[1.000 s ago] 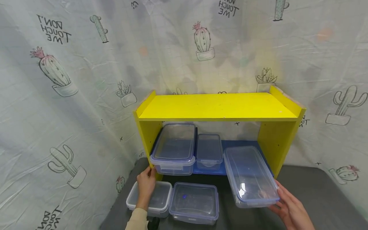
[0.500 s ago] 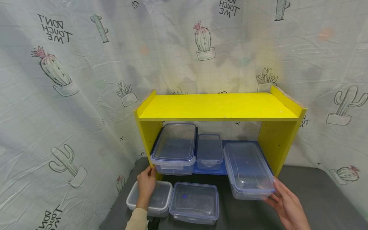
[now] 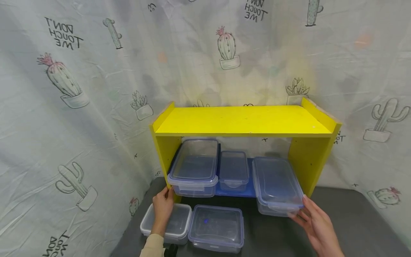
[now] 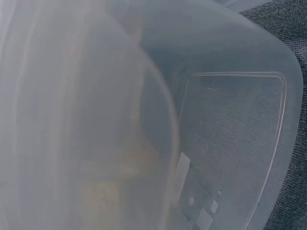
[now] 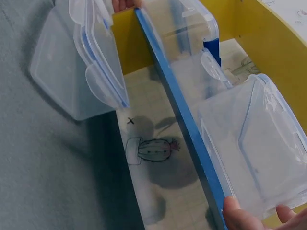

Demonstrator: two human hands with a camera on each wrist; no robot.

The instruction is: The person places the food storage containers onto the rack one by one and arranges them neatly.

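Rightmost container (image 3: 278, 182), lower right of frame, was apparently being shelved, clamped by right hand (image 3: 316, 223); yellow shelf unit (image 3: 240, 120) was gripped by left hand (image 3: 163, 205). Inward sliding seemed needed.

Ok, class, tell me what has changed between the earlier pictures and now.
The right hand has moved its box backward, deeper into the yellow rack, without letting go. The left hand still holds the rack's left side; the other boxes stayed put.
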